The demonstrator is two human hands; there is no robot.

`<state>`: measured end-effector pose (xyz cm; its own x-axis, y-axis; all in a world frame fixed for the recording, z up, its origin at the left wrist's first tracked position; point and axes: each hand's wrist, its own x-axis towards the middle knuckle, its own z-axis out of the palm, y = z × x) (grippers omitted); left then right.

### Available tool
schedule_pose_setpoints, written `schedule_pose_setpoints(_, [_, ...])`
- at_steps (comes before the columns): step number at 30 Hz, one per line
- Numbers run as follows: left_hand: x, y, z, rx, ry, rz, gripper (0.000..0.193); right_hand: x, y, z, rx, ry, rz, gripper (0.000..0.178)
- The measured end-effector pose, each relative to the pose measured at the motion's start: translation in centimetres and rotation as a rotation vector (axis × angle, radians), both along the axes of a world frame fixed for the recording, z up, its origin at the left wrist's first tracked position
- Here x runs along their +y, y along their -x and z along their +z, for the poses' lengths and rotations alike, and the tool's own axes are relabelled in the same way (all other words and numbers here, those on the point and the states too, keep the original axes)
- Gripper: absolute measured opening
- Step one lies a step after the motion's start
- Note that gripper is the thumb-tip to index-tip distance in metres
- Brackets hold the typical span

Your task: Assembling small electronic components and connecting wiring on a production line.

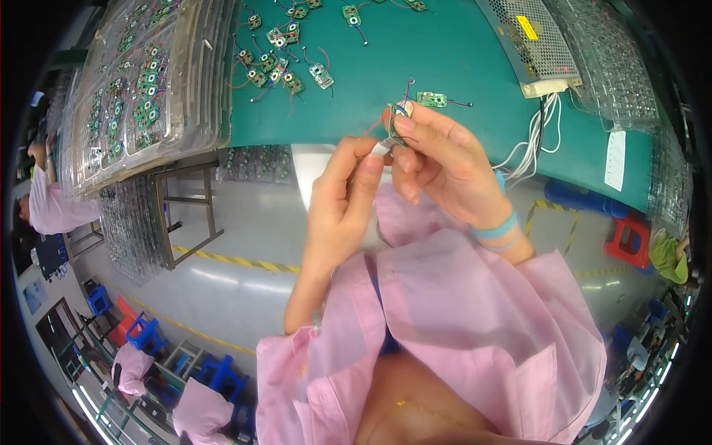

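Just over the table's near edge, both my hands meet at a small green circuit board with thin red and dark wires. My right hand, a blue band at its wrist, pinches the board between thumb and fingers. Between the thumb and forefinger of my left hand is a small white-and-silver plug-like piece, touching the board's lower end. Its exact kind is too small to make out. Right behind my right fingers lies another green board with wires.
Several wired boards are scattered over the green table. Stacked clear trays filled with boards stand at left. At right are a perforated metal power supply, white cables and more stacked trays. Other people sit farther off.
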<state>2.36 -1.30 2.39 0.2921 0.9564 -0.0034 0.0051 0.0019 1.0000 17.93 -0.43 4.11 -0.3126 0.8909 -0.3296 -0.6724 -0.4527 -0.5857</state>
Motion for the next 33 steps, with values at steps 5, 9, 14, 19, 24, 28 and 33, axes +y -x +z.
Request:
schedule_pose_setpoints(5, [-0.3, 0.0, 0.0, 0.172, -0.107, 0.048, 0.014, -0.1, -0.2, -0.1, 0.088, 0.047, 0.026, 0.016])
schedule_pose_setpoints(9, [-0.3, 0.1, 0.0, 0.079, -0.020, 0.039, 0.013, -0.2, -0.2, -0.4, 0.147, 0.029, 0.083, 0.017])
schedule_pose_setpoints(14, [0.0, 0.6, 0.6, 0.168, -0.038, -0.006, 0.014, -0.5, 0.8, 0.0, -0.097, -0.066, 0.044, 0.018])
schedule_pose_setpoints(19, [0.4, 0.4, 0.1, 0.057, -0.075, 0.007, 0.015, -0.9, 1.3, -1.3, -0.141, -0.209, -0.001, 0.021])
schedule_pose_setpoints(24, [0.7, 0.8, -0.6, 0.058, -0.059, -0.048, 0.016, -0.9, 1.0, -1.9, -0.193, -0.219, 0.029, 0.023])
schedule_pose_setpoints(28, [0.9, 1.0, -0.6, 0.189, -0.127, -0.073, 0.017, -1.0, 0.6, -2.3, -0.094, -0.203, 0.059, 0.022])
schedule_pose_setpoints(33, [0.5, 2.1, -1.3, -0.133, 0.126, -0.103, 0.019, -0.7, 0.0, -1.6, -0.221, -0.212, 0.246, 0.040])
